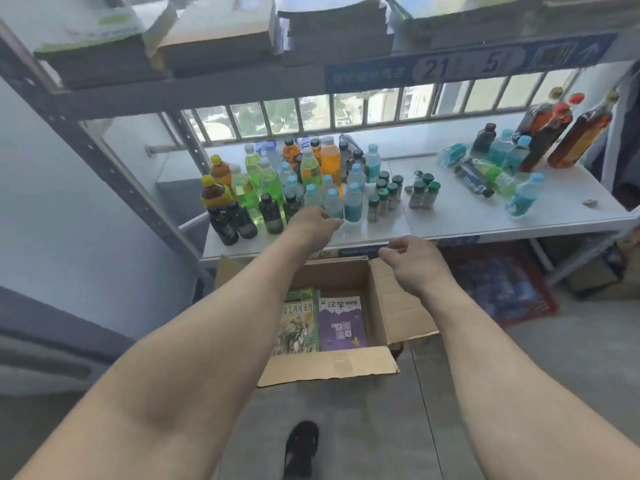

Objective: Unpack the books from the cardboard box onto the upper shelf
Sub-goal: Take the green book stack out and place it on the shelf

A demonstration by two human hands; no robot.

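Note:
An open cardboard box [398, 306] stands on the floor under the lower shelf. Inside it lie a green book [299, 323] and a purple book [341, 323], side by side. Several stacked books [214, 32] rest on the upper shelf [207, 88] at the top of the view. My left hand [313, 225] hovers above the box at the lower shelf's front edge, fingers loosely curled, holding nothing. My right hand [414, 259] hangs over the box's right flap, fingers loosely curled and empty.
The lower shelf [467, 216] carries several drink bottles [311, 174] on the left and more bottles [502, 161] on the right. A red and blue crate [502, 282] sits under the shelf on the right. My foot [301, 448] is on the grey floor.

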